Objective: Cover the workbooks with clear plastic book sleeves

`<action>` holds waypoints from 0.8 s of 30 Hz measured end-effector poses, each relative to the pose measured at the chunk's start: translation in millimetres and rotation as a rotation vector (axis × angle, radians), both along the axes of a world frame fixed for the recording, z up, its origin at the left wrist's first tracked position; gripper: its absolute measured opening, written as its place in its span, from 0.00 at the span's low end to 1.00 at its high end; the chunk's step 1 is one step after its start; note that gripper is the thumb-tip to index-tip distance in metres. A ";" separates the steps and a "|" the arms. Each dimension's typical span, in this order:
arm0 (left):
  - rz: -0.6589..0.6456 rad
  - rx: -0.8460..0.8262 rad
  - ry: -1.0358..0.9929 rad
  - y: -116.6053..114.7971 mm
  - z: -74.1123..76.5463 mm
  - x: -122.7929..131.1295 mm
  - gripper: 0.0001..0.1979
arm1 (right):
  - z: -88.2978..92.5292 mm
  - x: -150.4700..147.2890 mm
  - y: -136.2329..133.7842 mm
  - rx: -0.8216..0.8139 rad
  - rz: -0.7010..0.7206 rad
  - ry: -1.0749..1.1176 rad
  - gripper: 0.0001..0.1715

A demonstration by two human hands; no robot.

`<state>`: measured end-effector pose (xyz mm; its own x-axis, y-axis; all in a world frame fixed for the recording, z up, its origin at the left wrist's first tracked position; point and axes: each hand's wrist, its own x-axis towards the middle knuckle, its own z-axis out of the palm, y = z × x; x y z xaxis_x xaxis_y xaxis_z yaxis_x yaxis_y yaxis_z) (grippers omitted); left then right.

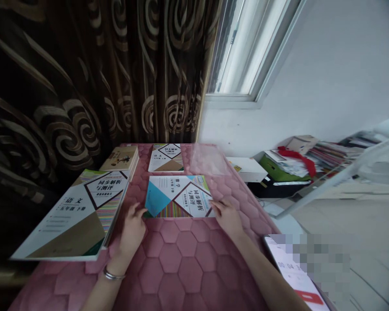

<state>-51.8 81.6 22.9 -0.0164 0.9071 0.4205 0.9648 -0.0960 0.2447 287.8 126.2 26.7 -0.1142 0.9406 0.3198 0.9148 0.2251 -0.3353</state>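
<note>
A maths workbook (178, 196) with a white, blue and striped cover lies sideways on the pink padded table cover (181, 250). My left hand (133, 226), a silver bracelet on its wrist, has its curled fingers at the book's near left corner. At the right edge, the fingers and thumb of my right hand (227, 217) pinch the near corner. Beyond this book is another white and brown workbook (165, 159). To the left, a larger-looking Chinese workbook (79, 216) tops a stack, with a tan-covered book (120, 159) on a pile behind it.
A clear plastic sheet (208, 160) lies at the table's far right. On the right edge rests a phone (291, 270) showing a timer. Past that side stand a white box (249, 168) and heaped papers and books (320, 151). A dark patterned curtain (116, 86) hangs close on the left.
</note>
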 end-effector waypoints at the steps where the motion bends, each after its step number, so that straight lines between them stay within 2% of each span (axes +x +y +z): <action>1: -0.062 0.036 0.018 -0.4 3.3 11.8 0.21 | 0.8 -10.0 -3.0 0.049 0.074 0.013 0.19; 3: -0.232 0.075 0.042 0.5 8.3 37.6 0.17 | 0.7 -36.0 -9.4 0.098 0.225 0.025 0.14; 6: -0.435 0.041 0.081 7.6 8.5 67.1 0.16 | -3.4 -74.9 -15.0 0.097 0.376 0.001 0.09; 8: -0.495 0.009 0.128 14.4 3.3 74.0 0.15 | -7.9 -90.6 -14.6 0.087 0.407 -0.026 0.07; 11: -0.534 0.024 0.166 22.2 -6.9 70.0 0.12 | -15.2 -95.5 -10.4 0.098 0.396 -0.035 0.06; 14: -0.562 0.071 0.192 25.3 -12.1 62.0 0.11 | -20.7 -87.5 -6.5 0.130 0.416 -0.021 0.05; 17: -0.585 0.090 0.241 25.4 -9.5 51.9 0.11 | -22.6 -71.8 -4.8 0.153 0.425 0.009 0.07; 20: -0.594 0.081 0.280 23.7 -4.7 32.1 0.10 | -22.8 -45.2 -4.8 0.162 0.404 0.028 0.10; 24: -0.525 0.044 0.239 18.6 -5.7 -5.8 0.11 | -27.8 1.3 -6.0 0.148 0.344 0.028 0.12</action>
<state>-57.5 100.2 17.1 0.5310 0.7498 0.3947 0.8133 -0.5817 0.0110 289.2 120.2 -1.1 -0.4047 0.7922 0.4568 0.7684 0.5654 -0.2999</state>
